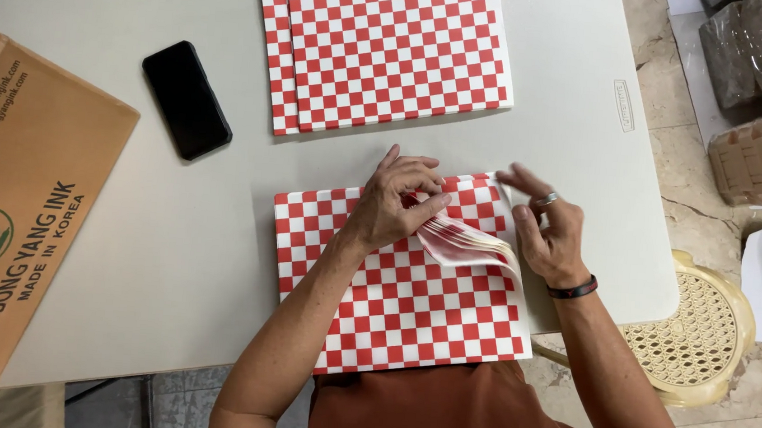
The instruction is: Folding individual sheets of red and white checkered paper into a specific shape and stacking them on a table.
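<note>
The near stack (393, 296) of red-and-white checked paper lies flat at the table's front edge, right before the person, its lower edge just over the lip. At its upper right corner a batch of sheets is lifted and fanned (469, 244), curling up and over toward the right. The paper looks thin, light and limp: a sheet would bend under its own weight, crease easily and slide on its neighbours, so I judge the corner or the edge the sensible place to pinch it, with the flat of the other hand steadying the pile.

The left hand (395, 202) rests on the stack near that corner, fingers bent and closed onto the raised sheets, thumb and fingertips pinching them where the fan begins. The right hand (548, 227) stands just beside the stack's right edge, fingers loosely spread and partly curled, not gripping anything; its fingertips touch or nearly touch the turned-up corner, and I cannot tell which. It wears a ring and a dark wristband.

Farther up the table (152, 250) lies a 2nd stack (385, 51) of the same checked paper, flat, in 2 slightly offset layers, well apart from the near one. To its left a black phone (186, 99) lies face up. A brown cardboard box (10, 203) covers the table's left end. Off the table's right side stands a pale woven-seat stool (698, 334).
</note>
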